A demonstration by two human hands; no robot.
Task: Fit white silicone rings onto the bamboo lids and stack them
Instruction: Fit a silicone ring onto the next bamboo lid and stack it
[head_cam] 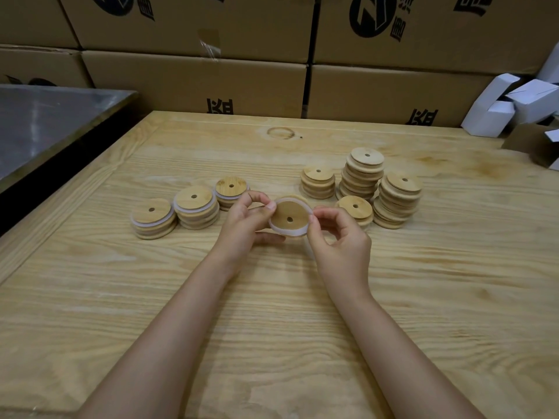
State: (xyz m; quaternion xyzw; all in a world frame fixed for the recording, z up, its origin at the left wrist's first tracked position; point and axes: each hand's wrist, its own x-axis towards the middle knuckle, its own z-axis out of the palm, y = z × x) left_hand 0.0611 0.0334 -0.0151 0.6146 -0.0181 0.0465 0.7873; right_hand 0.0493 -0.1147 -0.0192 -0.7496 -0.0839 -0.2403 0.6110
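Held at frame centre above the counter (423, 282), the bamboo lid (289, 217) is pinched by the left hand (245, 225) fingers (267, 204) while the white silicone ring (291, 233) round its rim is pinched by the right hand (340, 240); seating it evenly is judged next.

You hold one bamboo lid (289, 217) with one white ring (287, 231) on it between your two hands. To the left of your left hand (245, 225) stand three ringed stacks (196, 207); beyond your right hand (338, 240), four bare stacks (363, 173).
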